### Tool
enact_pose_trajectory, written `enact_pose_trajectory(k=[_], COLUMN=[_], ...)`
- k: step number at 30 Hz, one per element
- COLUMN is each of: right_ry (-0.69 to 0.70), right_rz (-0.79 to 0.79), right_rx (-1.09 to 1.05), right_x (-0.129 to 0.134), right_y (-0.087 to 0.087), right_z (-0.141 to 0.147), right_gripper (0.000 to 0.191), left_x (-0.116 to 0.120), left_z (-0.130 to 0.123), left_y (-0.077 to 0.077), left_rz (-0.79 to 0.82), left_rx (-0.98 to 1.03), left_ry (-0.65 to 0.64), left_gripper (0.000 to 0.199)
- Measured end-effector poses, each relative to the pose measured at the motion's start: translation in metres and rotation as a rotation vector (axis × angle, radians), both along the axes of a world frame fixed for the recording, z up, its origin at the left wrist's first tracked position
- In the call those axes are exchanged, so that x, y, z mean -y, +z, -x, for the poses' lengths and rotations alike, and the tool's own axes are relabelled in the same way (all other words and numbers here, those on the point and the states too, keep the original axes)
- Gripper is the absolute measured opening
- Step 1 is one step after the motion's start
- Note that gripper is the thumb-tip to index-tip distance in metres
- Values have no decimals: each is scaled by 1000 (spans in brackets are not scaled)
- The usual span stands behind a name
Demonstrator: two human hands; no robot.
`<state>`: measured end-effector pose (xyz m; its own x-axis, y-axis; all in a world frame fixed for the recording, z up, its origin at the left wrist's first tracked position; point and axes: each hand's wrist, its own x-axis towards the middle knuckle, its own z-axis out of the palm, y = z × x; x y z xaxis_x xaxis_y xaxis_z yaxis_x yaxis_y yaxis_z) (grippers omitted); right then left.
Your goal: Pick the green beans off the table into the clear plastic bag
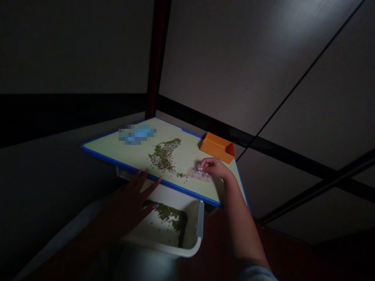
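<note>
- My right hand (213,167) sits at about four o'clock from the middle of my view, its fingertips (202,166) bunched together on a clear plastic film (199,174), apparently pinching it; the film looks held flat against the board.
- My left hand (125,208) is at about seven o'clock, its fingers (146,183) spread wide apart and holding nothing. The upper fingertips reach the blue edge of the cream board (117,162), as if steadying it.
- Below that edge, a white plastic tray (199,230) holds a patch of green mung beans (171,216). It seems placed there to catch whatever leaves the board.
- A long, loose trail of green mung beans (164,156) lies at about nine o'clock on the board, with a few strays near the film.
- An orange box (218,150) stands at about three o'clock on the far edge, out of the beans' way.
</note>
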<state>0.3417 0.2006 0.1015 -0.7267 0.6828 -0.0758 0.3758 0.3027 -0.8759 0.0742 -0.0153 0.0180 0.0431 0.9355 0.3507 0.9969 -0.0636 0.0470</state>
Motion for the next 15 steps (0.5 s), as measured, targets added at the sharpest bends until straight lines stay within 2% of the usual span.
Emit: enact_pose_trajectory(k=[7, 15], right_ry=[42, 0], right_rz=[-16, -31], right_rx=[28, -19], right_x=[2, 5], right_y=[-2, -1], right_z=[1, 3], right_gripper=[41, 41], left_x=[0, 1], left_z=[0, -2], left_y=[-1, 4], left_rz=[-23, 3], left_rx=[-4, -6], left_ry=[-5, 6], left_gripper=[64, 65])
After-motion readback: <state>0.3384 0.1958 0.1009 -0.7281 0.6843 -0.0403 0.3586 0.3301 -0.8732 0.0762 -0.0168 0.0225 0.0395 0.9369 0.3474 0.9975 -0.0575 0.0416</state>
